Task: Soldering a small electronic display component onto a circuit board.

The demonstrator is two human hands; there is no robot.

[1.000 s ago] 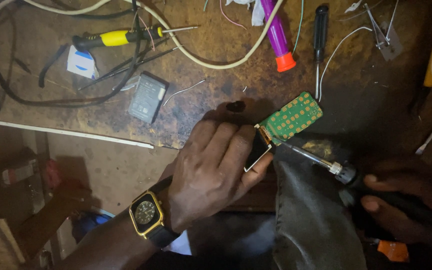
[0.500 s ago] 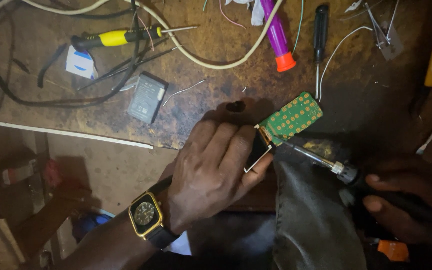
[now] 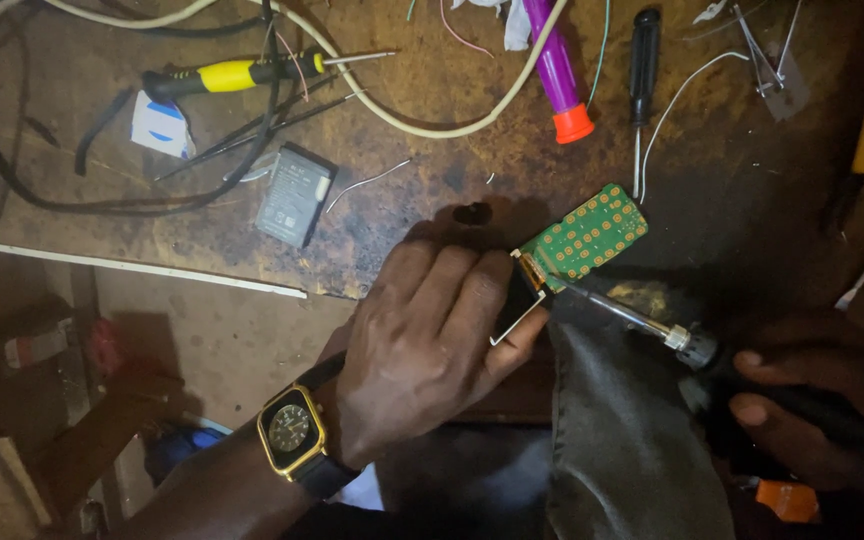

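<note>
My left hand [image 3: 432,350], with a gold-cased watch [image 3: 292,432] on the wrist, pinches the near end of a green circuit board [image 3: 584,236] with a small dark screen part at the workbench edge. My right hand [image 3: 822,400] grips the dark handle of a soldering iron [image 3: 642,322]. The iron's metal tip touches the board's near end, right beside my left fingers. A grey cloth [image 3: 622,430] lies over my lap under the iron.
On the worn wooden bench [image 3: 432,190] lie a grey phone battery [image 3: 295,195], a yellow-handled screwdriver [image 3: 242,72], a black screwdriver [image 3: 642,70], a purple tube with an orange cap [image 3: 558,75], a cream cable, black wires and tweezers [image 3: 767,55].
</note>
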